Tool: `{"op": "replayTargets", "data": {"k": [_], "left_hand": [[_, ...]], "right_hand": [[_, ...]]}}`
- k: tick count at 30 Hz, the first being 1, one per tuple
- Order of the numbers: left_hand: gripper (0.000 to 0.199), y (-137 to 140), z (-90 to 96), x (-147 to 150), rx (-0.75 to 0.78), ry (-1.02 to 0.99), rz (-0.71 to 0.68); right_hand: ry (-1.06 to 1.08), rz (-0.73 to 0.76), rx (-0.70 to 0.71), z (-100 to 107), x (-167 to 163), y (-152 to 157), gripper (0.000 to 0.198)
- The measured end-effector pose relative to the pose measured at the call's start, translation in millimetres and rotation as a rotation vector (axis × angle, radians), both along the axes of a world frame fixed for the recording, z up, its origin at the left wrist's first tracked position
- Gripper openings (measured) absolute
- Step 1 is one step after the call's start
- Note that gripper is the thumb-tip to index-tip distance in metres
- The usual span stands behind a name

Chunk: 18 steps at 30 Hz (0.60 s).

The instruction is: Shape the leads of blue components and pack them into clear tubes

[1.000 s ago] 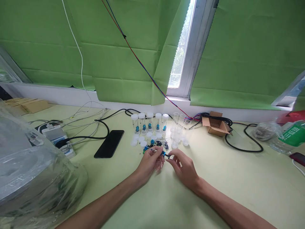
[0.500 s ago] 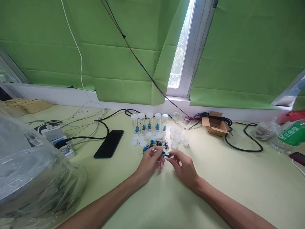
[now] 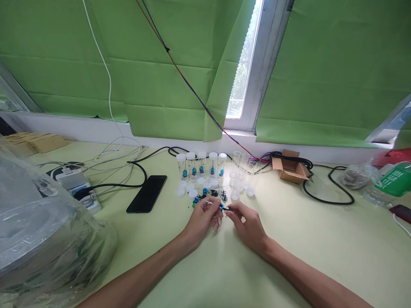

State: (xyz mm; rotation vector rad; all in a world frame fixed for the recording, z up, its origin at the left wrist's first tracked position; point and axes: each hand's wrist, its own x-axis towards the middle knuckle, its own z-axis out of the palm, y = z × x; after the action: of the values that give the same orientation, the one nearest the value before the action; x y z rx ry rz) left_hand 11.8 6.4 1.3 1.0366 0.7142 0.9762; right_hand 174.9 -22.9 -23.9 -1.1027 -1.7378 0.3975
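Note:
Between finger and thumb, my left hand (image 3: 201, 219) holds a small blue and black part (image 3: 221, 207) with a thin metal rod pointing up and left. The fingertips of my right hand (image 3: 249, 220) are pinched on its black end; exactly how they grip it is too small to tell. Just beyond my hands lie loose blue and black parts (image 3: 214, 193) with thin rods. Round white caps (image 3: 180, 193) are scattered beside them. Behind stand several capped clear tubes (image 3: 202, 160) with blue parts inside, and uncapped clear tubes (image 3: 236, 169) to their right.
A black phone (image 3: 147, 194) lies left of the parts, near a power strip (image 3: 77, 192) and cables. Plastic-wrapped equipment (image 3: 48, 248) fills the near left. An open cardboard box (image 3: 291, 171), a black cable (image 3: 334, 202) and a bottle (image 3: 379, 192) are on the right.
The blue and black part has shifted very slightly in my fingertips. Both hands stay in nearly the same place; everything else is unmoved.

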Motion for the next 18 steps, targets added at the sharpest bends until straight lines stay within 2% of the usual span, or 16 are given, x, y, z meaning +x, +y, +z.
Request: {"op": "replayTargets", "data": {"k": [18], "left_hand": [[0.029, -1.9, 3.1, 1.3, 0.054, 0.027, -0.014]], "right_hand": [[0.003, 0.027, -0.071, 3.4, 0.9, 1.1, 0.024]]}}
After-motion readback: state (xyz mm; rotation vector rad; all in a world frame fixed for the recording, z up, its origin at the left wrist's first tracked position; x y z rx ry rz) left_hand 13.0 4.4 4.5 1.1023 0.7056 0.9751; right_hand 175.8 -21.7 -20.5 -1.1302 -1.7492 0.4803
